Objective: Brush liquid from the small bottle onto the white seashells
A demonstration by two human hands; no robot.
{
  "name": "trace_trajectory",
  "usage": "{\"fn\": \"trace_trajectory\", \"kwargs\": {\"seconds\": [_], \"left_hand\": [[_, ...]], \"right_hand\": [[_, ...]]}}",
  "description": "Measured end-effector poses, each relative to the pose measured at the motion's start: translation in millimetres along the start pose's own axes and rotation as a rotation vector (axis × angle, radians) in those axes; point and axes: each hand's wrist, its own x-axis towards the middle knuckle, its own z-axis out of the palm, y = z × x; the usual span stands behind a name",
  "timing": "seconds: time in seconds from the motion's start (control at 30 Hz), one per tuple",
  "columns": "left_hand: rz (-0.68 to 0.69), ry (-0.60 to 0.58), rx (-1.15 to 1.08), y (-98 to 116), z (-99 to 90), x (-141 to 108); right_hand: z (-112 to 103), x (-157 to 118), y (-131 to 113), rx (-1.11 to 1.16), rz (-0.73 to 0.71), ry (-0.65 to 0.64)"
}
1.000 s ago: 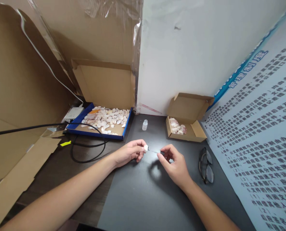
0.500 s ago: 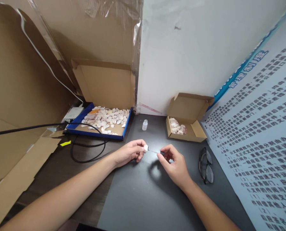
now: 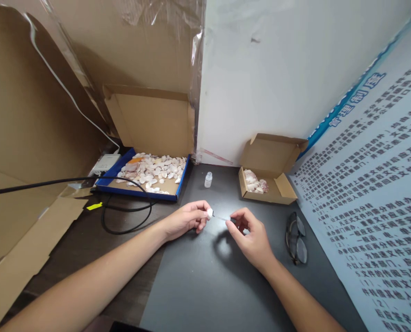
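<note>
Above the dark mat, my left hand [image 3: 188, 218] pinches a small white shell [image 3: 210, 213] between thumb and fingers. Facing it, my right hand [image 3: 249, 233] grips the black end of a thin brush-like tool [image 3: 221, 218], whose dark tip is at the shell's right side. Whether the tip touches the shell is too small to tell. Beyond the hands, a small clear bottle [image 3: 208, 180] stands upright without a cap, with something whitish inside.
A blue-edged box [image 3: 171, 197] full of shells lies at the back left, a smaller cardboard box [image 3: 281, 199] with shells at the back right. Glasses [image 3: 296, 239] rest on the right. A black cable [image 3: 122, 232] loops on the left beside a yellow tag [image 3: 94, 206].
</note>
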Motion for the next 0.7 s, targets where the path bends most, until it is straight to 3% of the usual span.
{"fn": "trace_trajectory", "kwargs": {"seconds": [0.7], "left_hand": [[-0.005, 0.001, 0.01, 0.9, 0.6, -0.6]], "right_hand": [[-0.8, -0.7, -1.5, -0.002, 0.003, -0.005]]}}
